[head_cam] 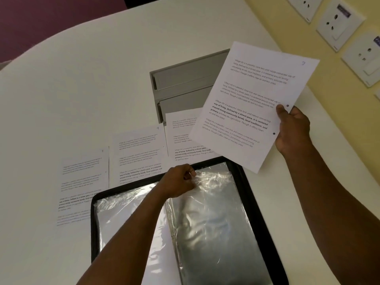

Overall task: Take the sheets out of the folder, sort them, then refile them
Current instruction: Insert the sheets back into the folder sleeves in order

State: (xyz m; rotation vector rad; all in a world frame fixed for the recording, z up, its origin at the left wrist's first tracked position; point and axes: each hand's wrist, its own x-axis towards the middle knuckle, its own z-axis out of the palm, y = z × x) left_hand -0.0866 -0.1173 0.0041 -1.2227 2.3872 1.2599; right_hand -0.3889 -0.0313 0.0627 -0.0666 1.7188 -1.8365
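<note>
An open black folder lies on the white table in front of me, its clear plastic sleeves shining. My left hand pinches the top edge of a sleeve near the folder's spine. My right hand holds a printed sheet by its punched right edge, lifted above the table and tilted. Three more printed sheets lie flat in a row beyond the folder: one at the left, one in the middle, and one on the right partly under the held sheet.
A grey cable box is set into the table behind the sheets. Wall sockets line the yellow wall at the right. The table's curved edge runs along the far left.
</note>
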